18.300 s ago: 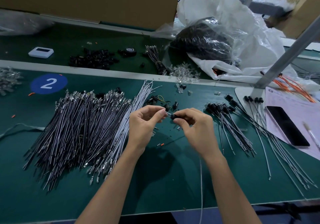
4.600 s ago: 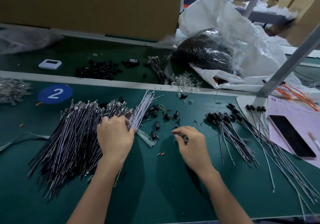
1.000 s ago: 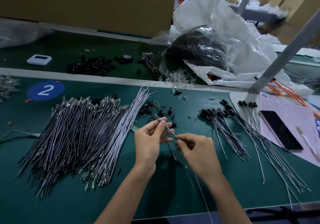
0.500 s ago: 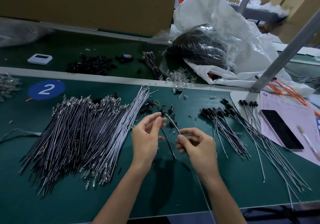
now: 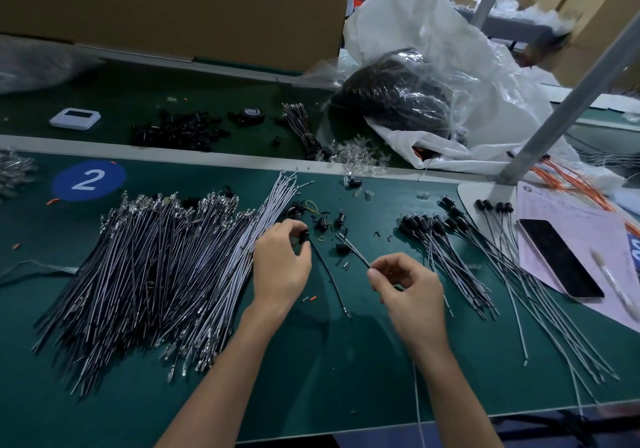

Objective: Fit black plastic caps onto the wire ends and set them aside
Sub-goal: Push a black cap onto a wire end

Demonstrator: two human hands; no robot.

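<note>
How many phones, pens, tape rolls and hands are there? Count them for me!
Phone: 1
Pen: 1
Tape roll: 1
Hands: 2, the left hand and the right hand
Total: 5

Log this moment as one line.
left hand: holds cap | right hand: pinches wire | cap, wire tip: apart | capped wires: right of hands
</note>
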